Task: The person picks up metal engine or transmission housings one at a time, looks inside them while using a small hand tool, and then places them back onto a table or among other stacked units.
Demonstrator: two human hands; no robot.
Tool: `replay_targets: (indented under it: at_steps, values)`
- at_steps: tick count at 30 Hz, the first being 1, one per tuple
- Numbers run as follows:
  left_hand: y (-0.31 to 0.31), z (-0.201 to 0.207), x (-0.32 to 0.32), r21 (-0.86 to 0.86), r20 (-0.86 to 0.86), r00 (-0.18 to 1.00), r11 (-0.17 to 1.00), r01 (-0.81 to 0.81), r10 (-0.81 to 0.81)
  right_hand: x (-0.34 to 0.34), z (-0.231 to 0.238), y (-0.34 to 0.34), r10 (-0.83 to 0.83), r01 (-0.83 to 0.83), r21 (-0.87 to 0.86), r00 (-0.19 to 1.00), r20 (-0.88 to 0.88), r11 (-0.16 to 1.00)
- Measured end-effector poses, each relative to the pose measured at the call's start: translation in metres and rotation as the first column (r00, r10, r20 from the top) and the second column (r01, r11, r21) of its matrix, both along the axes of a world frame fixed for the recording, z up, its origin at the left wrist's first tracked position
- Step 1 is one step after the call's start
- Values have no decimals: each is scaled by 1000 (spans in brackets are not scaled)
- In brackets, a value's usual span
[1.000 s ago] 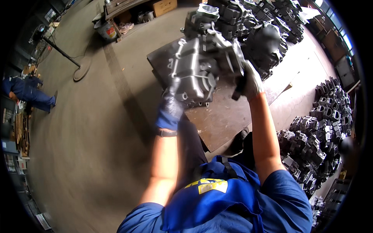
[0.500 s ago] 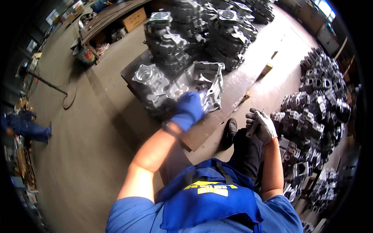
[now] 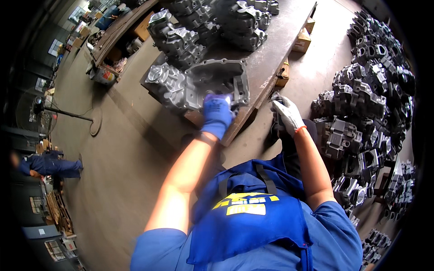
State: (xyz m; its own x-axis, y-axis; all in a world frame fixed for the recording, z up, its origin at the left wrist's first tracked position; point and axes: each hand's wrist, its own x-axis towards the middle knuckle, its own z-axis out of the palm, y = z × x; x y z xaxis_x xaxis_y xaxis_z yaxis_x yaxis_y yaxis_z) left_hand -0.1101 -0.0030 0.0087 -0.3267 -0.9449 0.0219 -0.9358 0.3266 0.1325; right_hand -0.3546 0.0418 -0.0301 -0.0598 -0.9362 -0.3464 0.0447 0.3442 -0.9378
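A large grey cast-metal housing (image 3: 178,92) lies on the near end of the steel table, its hollow side facing up. My left hand (image 3: 218,113), in a blue glove, closes over the near rim of this housing. Its fingertips are blurred. To the right of the table corner, my right hand (image 3: 289,113) wears a white glove with a red cuff. Its fingers wrap round a slim dark hand tool (image 3: 276,118), held apart from the housing. The tool's exact kind cannot be made out.
More castings (image 3: 181,43) are stacked farther back on the steel table (image 3: 282,43). Piles of castings (image 3: 348,97) stand on the floor at my right. Wooden blocks (image 3: 302,43) sit beside the table edge. Far left, another person (image 3: 49,166) is near a floor fan (image 3: 38,106).
My right hand has come up and closer to the table with the tool. My left hand stays at the housing's near rim. The whole view has shifted and turned slightly.
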Motion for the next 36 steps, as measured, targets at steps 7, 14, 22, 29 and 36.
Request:
replay_targets:
  at_steps: [7, 14, 22, 29, 36]
  values:
    - [-22, -2, -11, -42, 90, 982, 984, 172, -168, 5, -34, -40, -79, -164, -340, 797, -599, 926]
    - [-34, -4, -13, 22, 124, 961, 969, 247, -248, 15, -13, -82, -162, -194, -366, 646, -746, 910]
    - [-37, -7, -9, 7, 84, 958, 962, 274, -273, 13, 14, -93, -69, -256, -214, 478, -876, 943]
    - [-42, -4, -13, 99, 167, 957, 970, 222, -236, -5, 30, -106, 156, -451, 52, 196, -968, 891]
    - [-43, -3, -11, 87, 155, 956, 967, 239, -250, -2, 27, -69, 255, -578, -78, 472, -844, 812]
